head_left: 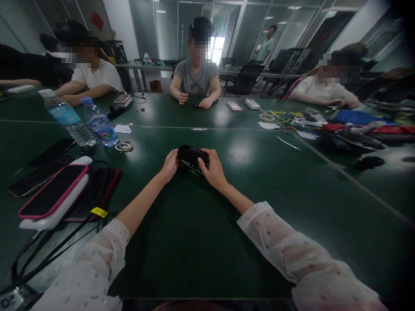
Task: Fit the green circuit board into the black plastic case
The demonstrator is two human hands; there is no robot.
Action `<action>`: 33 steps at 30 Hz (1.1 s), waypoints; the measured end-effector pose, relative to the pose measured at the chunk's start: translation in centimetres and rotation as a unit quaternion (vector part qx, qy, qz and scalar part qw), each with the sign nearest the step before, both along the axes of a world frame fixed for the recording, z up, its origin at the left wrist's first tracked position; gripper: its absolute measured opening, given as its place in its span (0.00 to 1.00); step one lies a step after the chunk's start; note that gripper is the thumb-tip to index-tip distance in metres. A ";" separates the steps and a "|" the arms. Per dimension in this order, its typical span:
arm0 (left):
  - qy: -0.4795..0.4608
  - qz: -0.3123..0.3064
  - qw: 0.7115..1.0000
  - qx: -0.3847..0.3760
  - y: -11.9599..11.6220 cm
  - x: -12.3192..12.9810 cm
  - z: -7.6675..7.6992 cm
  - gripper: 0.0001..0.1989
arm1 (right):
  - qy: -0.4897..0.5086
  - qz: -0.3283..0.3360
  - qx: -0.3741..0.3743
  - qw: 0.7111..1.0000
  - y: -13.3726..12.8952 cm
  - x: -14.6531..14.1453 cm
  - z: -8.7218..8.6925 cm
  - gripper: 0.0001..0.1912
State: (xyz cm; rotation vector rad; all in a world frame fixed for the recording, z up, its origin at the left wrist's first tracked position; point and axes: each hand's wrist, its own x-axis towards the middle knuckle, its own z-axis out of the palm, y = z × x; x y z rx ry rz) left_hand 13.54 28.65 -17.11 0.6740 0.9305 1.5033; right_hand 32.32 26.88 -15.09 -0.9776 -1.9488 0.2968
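Note:
Between my two hands is a small black boxy device [189,156], tilted a little over the green table [194,233]. Along its lower edge shows a greenish and silvery strip, perhaps a circuit board; its exact kind is unclear. My left hand [170,166] grips the device's left end, fingers mostly hidden behind it. The right end is held by my right hand [212,168], thumb on the near face and fingers over the top.
Phones [55,190], a power bank and cables lie at the left, below two water bottles [100,123]. A wrench [288,143] rests right of centre. Tangled cables and bags [356,123] pile up at the far right. Several people [196,77] sit across the table.

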 end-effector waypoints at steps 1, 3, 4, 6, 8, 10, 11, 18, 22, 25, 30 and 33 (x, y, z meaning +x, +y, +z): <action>-0.005 0.004 1.000 0.000 0.0 0.0 0.0 0.06 | 0.000 0.000 0.001 1.000 0.0 0.0 0.0 0.19; -0.015 0.011 1.000 0.003 0.0 0.1 0.1 0.05 | 0.000 0.002 0.002 1.000 0.0 0.0 0.1 0.19; -0.017 0.012 1.000 0.004 0.0 0.1 0.2 0.05 | 0.000 0.003 0.001 1.000 0.0 0.0 0.1 0.19; -0.013 0.007 1.000 0.006 -0.1 0.1 0.2 0.05 | 0.001 0.005 -0.004 1.000 0.0 0.0 0.2 0.19; -0.007 0.002 1.000 0.006 -0.2 0.1 0.2 0.06 | 0.002 0.005 -0.006 1.000 0.0 0.0 0.2 0.19; -0.005 0.002 1.000 0.004 -0.2 0.0 0.1 0.06 | 0.001 0.006 -0.007 1.000 0.0 0.0 0.2 0.19; -0.004 0.002 1.000 0.003 -0.2 0.0 0.1 0.06 | 0.000 0.006 -0.008 1.000 0.0 0.0 0.2 0.19; 0.001 -0.005 1.000 0.009 0.0 0.0 -0.1 0.07 | -0.002 0.006 -0.025 1.000 -0.1 0.1 0.2 0.20; 0.007 -0.004 1.000 0.005 -0.2 -0.1 -0.2 0.08 | -0.002 0.010 -0.048 0.999 0.2 0.1 -0.1 0.20; 0.002 -0.004 1.000 0.007 -0.3 -0.2 -0.1 0.08 | 0.002 0.015 -0.055 0.998 0.5 0.1 -0.3 0.19; 0.003 0.002 1.000 0.005 -0.1 -0.2 -0.2 0.08 | 0.004 0.016 -0.053 0.998 0.6 0.1 -0.4 0.19; 0.000 0.005 1.000 0.008 0.0 -0.1 -0.3 0.08 | 0.005 0.015 -0.047 0.999 0.6 0.1 -0.4 0.18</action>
